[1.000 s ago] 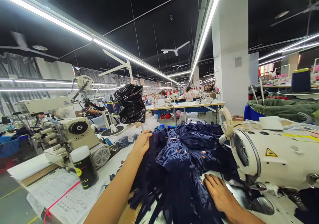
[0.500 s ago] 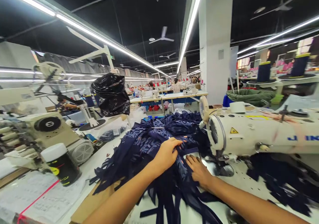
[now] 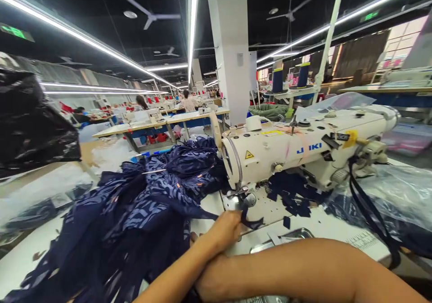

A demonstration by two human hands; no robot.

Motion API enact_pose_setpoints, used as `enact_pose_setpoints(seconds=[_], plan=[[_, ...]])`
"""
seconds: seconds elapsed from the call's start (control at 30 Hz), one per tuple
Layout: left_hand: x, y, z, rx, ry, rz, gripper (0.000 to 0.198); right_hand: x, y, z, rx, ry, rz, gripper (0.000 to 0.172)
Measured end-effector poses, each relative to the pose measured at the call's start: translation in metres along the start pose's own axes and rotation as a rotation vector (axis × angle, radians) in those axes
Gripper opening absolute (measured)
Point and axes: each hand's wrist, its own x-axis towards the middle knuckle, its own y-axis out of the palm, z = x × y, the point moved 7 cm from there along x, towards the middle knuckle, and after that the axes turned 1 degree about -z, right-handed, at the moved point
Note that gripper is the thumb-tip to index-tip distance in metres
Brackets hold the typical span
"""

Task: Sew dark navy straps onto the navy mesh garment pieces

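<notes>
My left hand (image 3: 228,226) is closed on a navy fabric strip (image 3: 199,212), just in front of the presser foot (image 3: 240,199) of the white sewing machine (image 3: 270,154). A short end of navy cloth shows past its knuckles. My right hand (image 3: 211,278) crosses beneath my left forearm, and its fingers are mostly hidden, so I cannot tell what they hold. Left of both hands spreads a big heap of navy garments (image 3: 148,208) with a lighter blue print and long dangling strips.
Navy cloth scraps (image 3: 293,195) lie under the machine arm. A metal tray (image 3: 281,240) is set in the tabletop. Clear plastic bags (image 3: 388,190) with dark cloth lie at the right; a black plastic bag (image 3: 33,123) hangs at the left. A pillar (image 3: 229,46) stands beyond.
The view has turned right. My left hand has left the top of the heap and closed on a strip near the presser foot. My right hand has moved back under my left forearm.
</notes>
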Motion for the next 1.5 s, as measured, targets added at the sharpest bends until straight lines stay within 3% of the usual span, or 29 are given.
enact_pose_setpoints(seconds=[0.07,0.1,0.17,0.27,0.33,0.5,0.67,0.83,0.93,1.03,1.17,1.27,1.37,1.5], plan=[[0.001,0.000,0.015,-0.075,-0.075,-0.096,0.021,-0.023,-0.001,0.005,-0.081,-0.060,0.158,0.016],[0.000,-0.001,0.023,-0.070,-0.124,-0.138,0.020,-0.037,-0.013,0.006,-0.156,-0.054,0.128,0.013],[-0.004,-0.003,0.033,0.014,-0.192,-0.164,0.020,-0.065,-0.049,0.008,-0.176,0.005,-0.060,0.020],[-0.011,-0.004,0.034,0.218,-0.202,-0.156,0.022,-0.107,-0.079,0.013,0.002,0.000,-0.025,0.015],[-0.014,-0.005,0.029,0.331,-0.180,-0.165,0.029,-0.133,-0.097,0.004,0.096,0.072,-0.056,0.014],[-0.018,-0.010,0.022,0.484,-0.182,-0.181,0.035,-0.198,-0.126,-0.040,0.256,0.381,-0.287,0.025],[-0.024,-0.011,0.017,0.458,-0.182,-0.207,0.026,-0.243,-0.126,-0.066,0.346,0.614,-0.383,0.026],[-0.033,-0.018,0.006,0.263,-0.180,-0.285,0.012,-0.250,-0.120,-0.069,0.369,0.641,-0.415,0.026],[-0.037,-0.026,-0.008,0.182,-0.145,-0.356,0.010,-0.241,-0.118,-0.074,0.427,0.669,-0.484,0.026],[-0.040,-0.032,-0.026,0.238,-0.055,-0.393,0.012,-0.223,-0.113,-0.083,0.595,0.705,-0.568,0.028],[-0.037,-0.033,-0.047,0.416,0.065,-0.337,0.020,-0.194,-0.110,-0.082,0.761,0.683,-0.601,0.025],[-0.032,-0.034,-0.053,0.494,0.072,-0.273,0.023,-0.183,-0.122,-0.077,0.672,0.608,-0.652,0.004],[-0.026,-0.039,-0.055,0.467,0.058,-0.227,0.025,-0.182,-0.129,-0.079,0.640,0.618,-0.671,0.010],[-0.016,-0.040,-0.048,0.344,-0.017,-0.161,0.029,-0.184,-0.130,-0.081,0.571,0.647,-0.599,0.010]])
